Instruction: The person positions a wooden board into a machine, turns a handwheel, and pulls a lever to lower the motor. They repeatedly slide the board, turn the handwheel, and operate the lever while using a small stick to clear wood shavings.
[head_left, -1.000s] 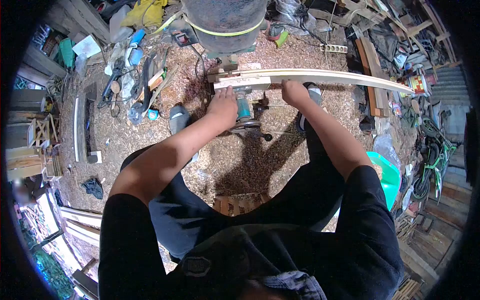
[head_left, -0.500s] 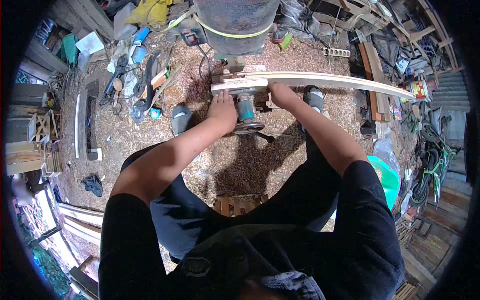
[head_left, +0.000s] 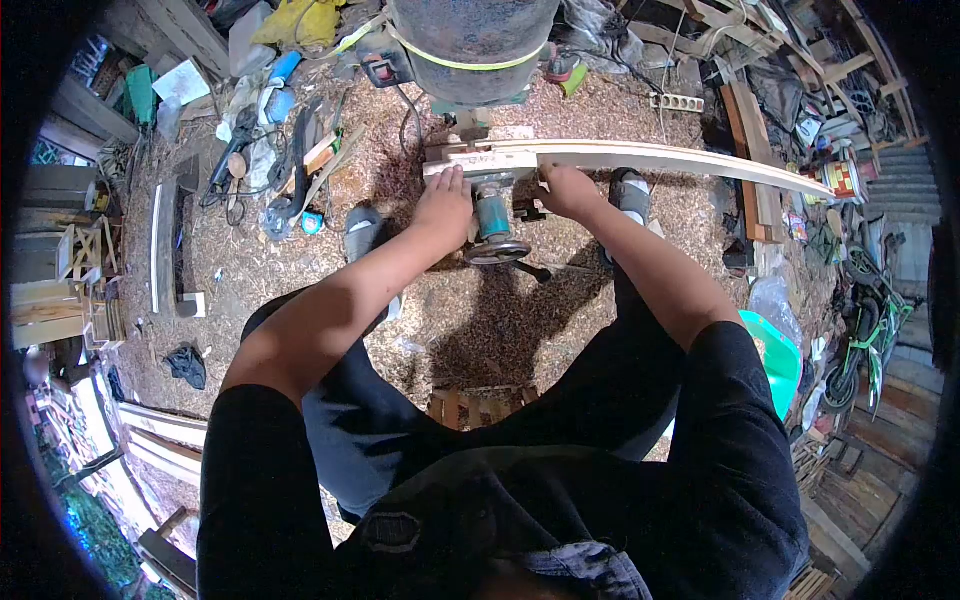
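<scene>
A teal vise [head_left: 492, 212] with a round handwheel [head_left: 497, 252] stands between my feet. At its top, a short pale wooden block [head_left: 478, 163] lies alongside a long, narrow wooden board [head_left: 660, 157] that reaches far to the right. My left hand [head_left: 446, 205] rests with its fingers stretched out against the near side of the block, left of the vise. On the other side, my right hand [head_left: 572, 190] is closed at the board's near edge, close to the block's right end. Its fingertips are partly hidden, though it appears to grip the board.
A large dark barrel [head_left: 475, 50] with a yellow strap stands just beyond the vise. Tools and scraps, including a blue bottle [head_left: 283, 72], lie at left. At right are stacked planks [head_left: 750, 160], a green basin [head_left: 780, 365] and a green bicycle [head_left: 865, 345]. Shavings cover the ground.
My left hand has shifted slightly forward, its fingers still on the block. My right hand has moved a little to the right along the board. The vise and board look much the same.
</scene>
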